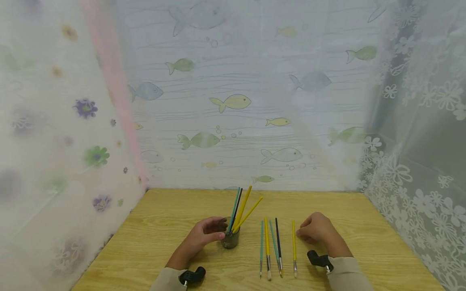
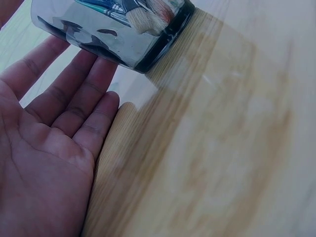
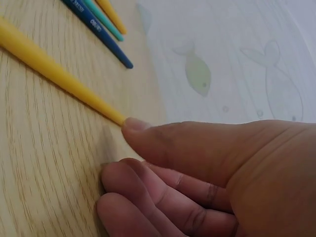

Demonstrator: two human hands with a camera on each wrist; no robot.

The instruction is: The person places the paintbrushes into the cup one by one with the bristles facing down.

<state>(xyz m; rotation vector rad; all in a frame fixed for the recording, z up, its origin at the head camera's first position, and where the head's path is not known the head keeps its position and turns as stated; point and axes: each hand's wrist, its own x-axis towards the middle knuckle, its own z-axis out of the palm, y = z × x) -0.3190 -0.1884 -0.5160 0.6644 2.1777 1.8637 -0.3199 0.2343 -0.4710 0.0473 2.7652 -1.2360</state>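
On the table's left half stands a dark, see-through glass [image 1: 230,241] with several paintbrushes in it, handles up; their bristles [image 2: 143,19] show through its wall. My left hand [image 1: 201,237] is cupped round the glass's left side, thumb in front, fingers reaching behind. To the right, several brushes lie side by side, bristles toward me. Beside the rightmost, a yellow brush [image 1: 293,246], is my right hand [image 1: 318,230], fingers loosely bent. In the right wrist view the thumb [image 3: 163,143] overlaps that brush's handle end; whether it touches is unclear.
A turquoise brush [image 1: 261,242], a thicker yellow brush [image 1: 267,238], a second turquoise brush [image 1: 274,242] and a dark blue brush [image 1: 278,238] lie between the glass and my right hand. Patterned curtains [image 1: 233,121] hang behind and beside the wooden table [image 1: 145,242].
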